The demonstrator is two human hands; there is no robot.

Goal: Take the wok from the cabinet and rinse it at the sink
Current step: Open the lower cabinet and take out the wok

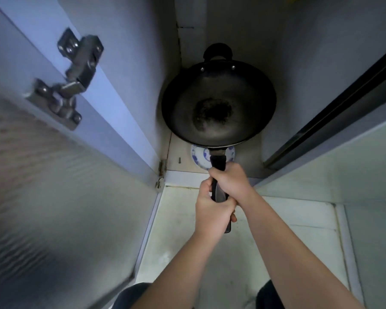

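Black wok (218, 103) ahead; both hands (221, 195) gripping handle (218, 190).

One wok (218, 103) sits in the middle of the frame, with one long handle (220, 190) running down toward the lower centre and one small loop handle (218, 51) at its far rim, held by two rivets. Two hands grip the long handle: the right hand (231, 181) higher up, the left hand (212, 210) just below it. One blue-and-white plate (198, 156) shows beneath the wok's near edge. Two metal hinges are visible: one large hinge (65, 79) at upper left, one small hinge (161, 173) at centre left. One open cabinet door (54, 197) fills the left side.
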